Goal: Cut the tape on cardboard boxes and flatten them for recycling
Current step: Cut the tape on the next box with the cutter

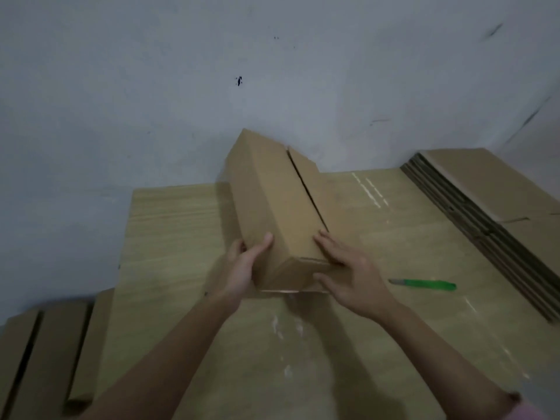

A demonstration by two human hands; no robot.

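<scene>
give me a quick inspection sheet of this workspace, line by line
surface: wooden table against the wall, pale scuffs and tape residue on the top
job's things: long cardboard box lying on the table, top seam parted; green utility knife lying on the table to its right, untouched
clutter: stack of flattened boxes at the far right; more boxes at the lower left, beside the table
hands: left hand grips the box's near left corner; right hand lies with straight fingers on its near right side
cables: nothing seen
surroundings: grey wall with dark marks
</scene>
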